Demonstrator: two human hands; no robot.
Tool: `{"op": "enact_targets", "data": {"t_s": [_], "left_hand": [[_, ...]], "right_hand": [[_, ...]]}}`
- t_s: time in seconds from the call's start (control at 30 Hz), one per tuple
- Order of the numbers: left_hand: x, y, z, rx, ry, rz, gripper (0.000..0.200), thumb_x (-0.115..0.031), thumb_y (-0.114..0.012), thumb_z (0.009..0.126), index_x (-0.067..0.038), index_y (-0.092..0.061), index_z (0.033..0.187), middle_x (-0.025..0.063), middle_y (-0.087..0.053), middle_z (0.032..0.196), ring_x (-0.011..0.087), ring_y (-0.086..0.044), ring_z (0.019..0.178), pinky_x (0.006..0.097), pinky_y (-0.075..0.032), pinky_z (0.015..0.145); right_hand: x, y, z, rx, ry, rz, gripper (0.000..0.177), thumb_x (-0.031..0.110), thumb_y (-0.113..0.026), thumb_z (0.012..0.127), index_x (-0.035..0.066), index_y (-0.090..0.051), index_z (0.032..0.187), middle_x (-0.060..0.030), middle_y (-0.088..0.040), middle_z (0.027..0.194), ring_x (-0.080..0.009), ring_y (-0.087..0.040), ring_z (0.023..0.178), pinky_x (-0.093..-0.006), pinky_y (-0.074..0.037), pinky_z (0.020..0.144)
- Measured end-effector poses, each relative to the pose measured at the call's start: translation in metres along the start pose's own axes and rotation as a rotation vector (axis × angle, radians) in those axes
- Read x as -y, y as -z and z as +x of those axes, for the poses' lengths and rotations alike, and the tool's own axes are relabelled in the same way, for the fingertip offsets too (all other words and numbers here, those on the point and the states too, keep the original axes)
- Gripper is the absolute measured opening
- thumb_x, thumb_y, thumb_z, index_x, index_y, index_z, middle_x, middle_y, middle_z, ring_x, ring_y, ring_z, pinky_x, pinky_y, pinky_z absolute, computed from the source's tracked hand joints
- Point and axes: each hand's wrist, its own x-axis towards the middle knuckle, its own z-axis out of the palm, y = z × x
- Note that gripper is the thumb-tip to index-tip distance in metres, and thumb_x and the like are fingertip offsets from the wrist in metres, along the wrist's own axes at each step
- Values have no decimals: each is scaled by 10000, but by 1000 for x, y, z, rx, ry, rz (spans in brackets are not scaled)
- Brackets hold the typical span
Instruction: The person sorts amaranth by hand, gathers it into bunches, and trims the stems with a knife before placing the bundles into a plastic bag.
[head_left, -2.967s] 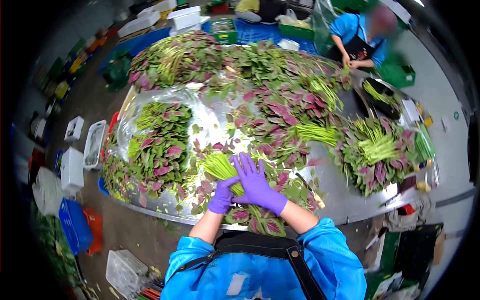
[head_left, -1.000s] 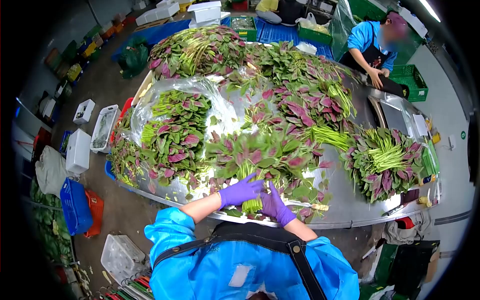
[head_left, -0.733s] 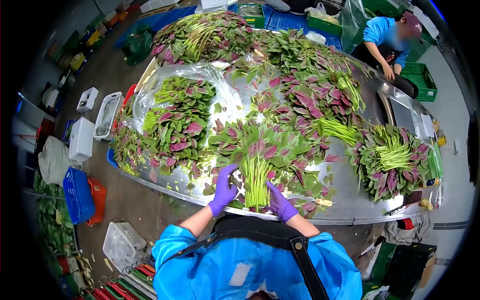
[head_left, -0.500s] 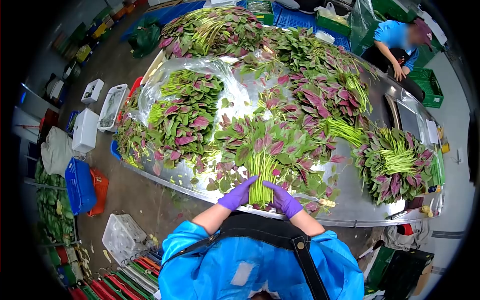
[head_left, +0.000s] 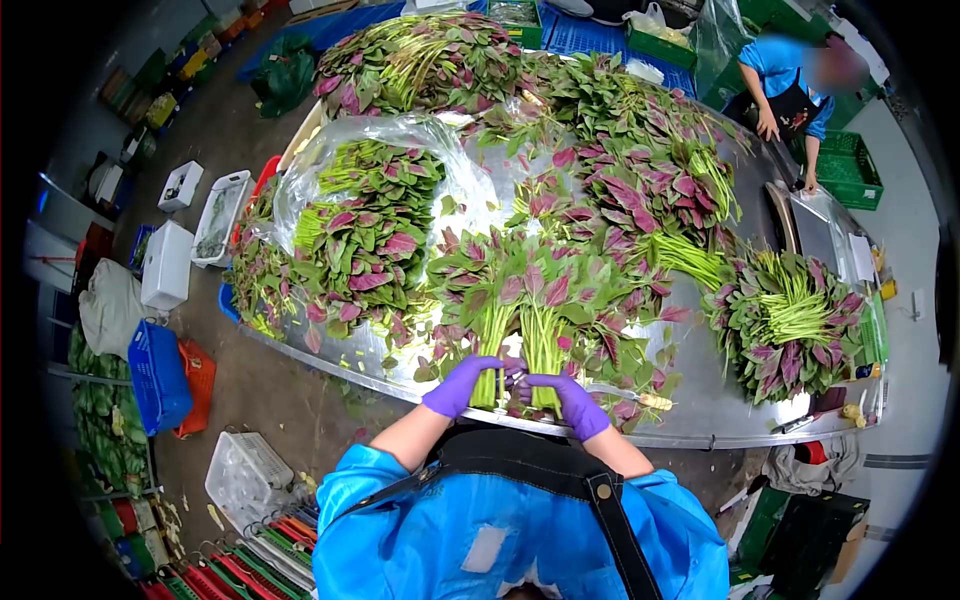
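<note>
In the head view, at the table's near edge, my left hand (head_left: pixel 462 386), in a purple glove, is closed round the stems of a bunch of amaranth (head_left: pixel 490 335). Beside it my right hand (head_left: pixel 572 403), gloved the same, grips a second bunch of amaranth (head_left: pixel 543 345). A narrow gap separates the two sets of pale green stems, and the green and purple leaves point away from me. Some of my fingers are hidden between the bunches. Right of my right hand lies a knife with a pale handle (head_left: pixel 654 402), its blade partly among loose leaves.
Amaranth piles cover much of the metal table (head_left: pixel 690 315). Leafy bunches lie on clear plastic (head_left: pixel 465 180) at left, and a stacked heap (head_left: pixel 800 310) stands at right. A co-worker (head_left: pixel 785 85) is at the far right, near a green crate (head_left: pixel 850 165). Blue baskets (head_left: pixel 160 375) stand on the floor.
The single mass of stems between my hands is now parted into two bunches. My fingers have closed round them. The co-worker has moved one hand down to the table's edge.
</note>
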Motion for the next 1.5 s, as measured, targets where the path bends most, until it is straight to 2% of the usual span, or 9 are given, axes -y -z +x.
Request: {"op": "enact_targets", "data": {"t_s": [0.17, 0.43, 0.53, 0.63, 0.67, 0.9, 1.03, 1.13, 1.5], "left_hand": [[-2, 3, -10, -82, 154, -109, 292, -123, -547, 790, 11, -512, 1047, 33, -549, 744, 145, -551, 646, 306, -484, 697], [-64, 108, -86, -410, -228, 362, 219, -120, -594, 767, -29, -567, 965, 6, -559, 642, 80, -497, 490, 194, -375, 449], [-64, 134, -78, -606, -227, 607, 359, -150, -635, 728, -5, -513, 1033, 71, -590, 756, 166, -557, 592, 259, -440, 534], [-63, 101, -90, -1073, -620, 1589, 770, -225, -707, 616, 22, -341, 1247, 241, -423, 1207, 366, -428, 1097, 465, -349, 916], [-61, 91, -85, -1024, -784, 1647, 778, -229, -705, 637, 9, -324, 1273, 245, -389, 1248, 371, -390, 1144, 469, -314, 948], [-109, -87, -86, -171, -1273, 1702, 652, -414, -597, 780, -124, -369, 1318, 152, -316, 1373, 339, -277, 1274, 504, -178, 1027], [-128, -123, -39, 252, -978, 1986, 612, -493, -474, 822, -108, -406, 1293, 121, -316, 1386, 306, -248, 1299, 549, -144, 1027], [-96, -72, 1, 588, -36, 1444, 588, -438, -457, 853, -109, -329, 1323, 100, -331, 1380, 274, -288, 1273, 373, -206, 1052], [-32, -36, -65, 836, 284, 886, 1096, -32, -719, 629, -92, 52, 1406, 96, -283, 1391, 150, -257, 1253, 294, -194, 1027]], "right_hand": [[12, 0, -14, -38, -47, 51, 421, 90, -630, 734, 30, -514, 1134, -59, -599, 889, -139, -584, 754, -243, -466, 666], [50, 91, -63, -134, 65, -643, 522, -1, -651, 636, 15, -528, 1143, -69, -613, 932, -151, -581, 798, -274, -473, 718], [87, 41, -104, -187, 145, -361, 487, 17, -669, 601, 0, -562, 1075, -57, -612, 903, -162, -584, 741, -290, -469, 702], [65, 80, -75, -212, 194, -680, 465, 50, -681, 599, 6, -577, 1049, -56, -618, 875, -160, -586, 733, -288, -464, 676], [62, 92, -61, -365, 60, -1140, 421, 86, -688, 602, 11, -594, 1005, -61, -623, 824, -151, -582, 726, -286, -459, 669], [99, -8, -85, -267, 147, -1090, 385, 149, -705, 603, 21, -584, 945, -98, -634, 840, -190, -599, 740, -307, -474, 688], [90, -27, -92, 242, 92, -1320, 502, 168, -694, 608, 61, -565, 1081, -117, -636, 933, -227, -601, 822, -324, -465, 747], [102, -18, -104, 509, -87, -1220, 516, 138, -710, 614, 39, -545, 1093, -116, -616, 957, -197, -582, 873, -311, -454, 768], [97, 54, -50, 753, -347, -992, 433, 74, -731, 614, -17, -565, 1004, -63, -624, 851, -115, -551, 762, -261, -442, 660]]}}
